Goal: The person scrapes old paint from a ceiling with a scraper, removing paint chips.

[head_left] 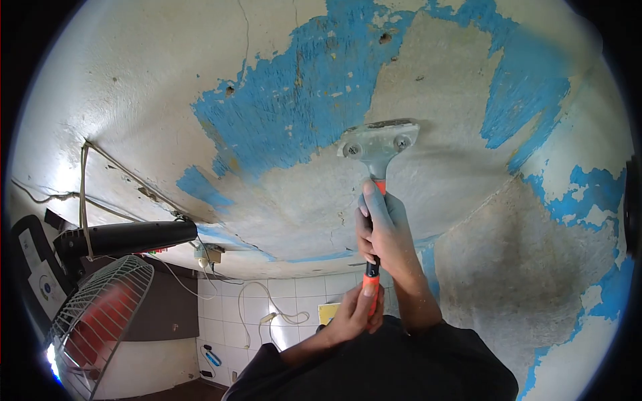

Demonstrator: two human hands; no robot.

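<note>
A long-handled scraper (379,157) with a wide, bolted metal head reaches up to a flaking painted surface (321,220). Its blade lies close to the border between blue paint (287,113) and bare grey plaster (428,73). My right hand (386,224) is wrapped round the upper handle just below the head, thumb pointing along it. Lower down, my left hand (358,313) grips the orange end of the same handle. Dusty residue coats the scraper's head.
At the left, a fan (100,321) with a wire cage and red blades hangs from a black tube (127,238). Loose cables (83,194) run along the surface nearby. White tiles (274,294) with a pale cord show below. More blue patches (525,100) lie to the right.
</note>
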